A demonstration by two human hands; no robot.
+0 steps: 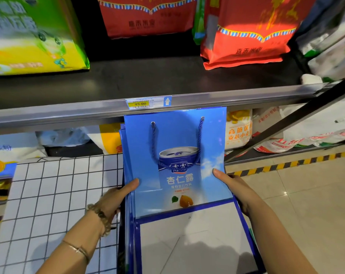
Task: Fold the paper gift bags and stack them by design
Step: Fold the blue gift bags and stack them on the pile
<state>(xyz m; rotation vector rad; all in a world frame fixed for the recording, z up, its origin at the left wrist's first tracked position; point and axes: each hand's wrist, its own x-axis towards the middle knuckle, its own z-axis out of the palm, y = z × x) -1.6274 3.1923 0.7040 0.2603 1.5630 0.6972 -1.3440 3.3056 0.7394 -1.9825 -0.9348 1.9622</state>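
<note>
Step in hand: I judge this to be the stacking step. The blue gift bag (179, 135) is already flat, and I am setting it on the pile of same-design bags (126, 196), whose edges show beneath it on the left.
Where the bag is: it sits below the shelf rail (227, 94), its top edge just under the price tag (140, 104), alongside the right edge of the white gridded top (49, 194). I cannot tell whether the pile rests on that top or just beside it.
Bag detail: the rope handle (155, 143) lies on the printed face. The white base panel (187, 240) is folded flat towards me.
Left hand (116, 196): it pinches the bag's left edge, thumb on the face, fingers tucked under and hidden.
Right hand (235, 188): it pinches the right edge the same way, thumb on top, the rest out of sight beneath.
Next move: I judge it calls for squaring the corners to the pile below, then releasing both edges together so the bag does not skew.
Risk: the right side bows up slightly and may spring.
</note>
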